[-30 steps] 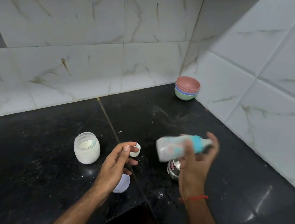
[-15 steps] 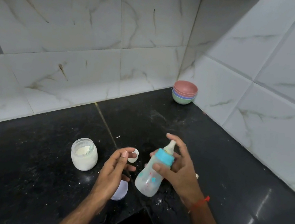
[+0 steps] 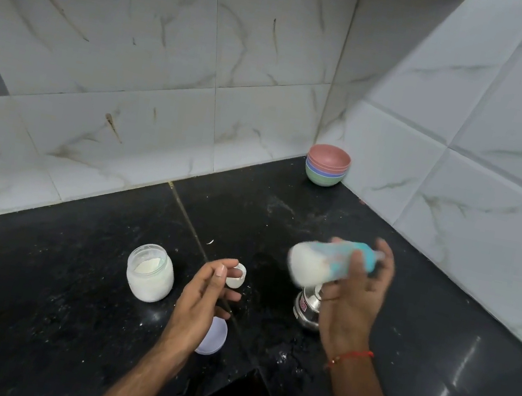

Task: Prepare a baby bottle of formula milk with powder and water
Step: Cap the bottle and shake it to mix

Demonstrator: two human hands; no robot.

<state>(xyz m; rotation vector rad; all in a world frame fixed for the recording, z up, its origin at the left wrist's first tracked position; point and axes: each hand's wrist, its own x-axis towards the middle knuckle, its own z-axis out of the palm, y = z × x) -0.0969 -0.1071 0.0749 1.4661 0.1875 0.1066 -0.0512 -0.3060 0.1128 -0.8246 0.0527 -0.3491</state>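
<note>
Right grip is curled round the bottle, which I see lying nearly on its side in the air, base toward the left and teal collar toward the right wall, blurred. White milk fills the base end. Under that hand, a steel cup stands on the counter, partly hidden by my palm.

My left grip hovers above the counter with fingers relaxed and loosely spread, holding nothing. Just past its fingertips sits a small white cap, open side up. A pale lid lies flat beneath the wrist, half covered by it.

Left of that hand stands the jar, lidless, with white powder inside. Specks of powder are scattered over the dark counter between the jar and the cup.

Far back in the corner, against the tiled walls, is a stack of bowls, pink on top, well apart from everything else. A red thread circles my right wrist.
</note>
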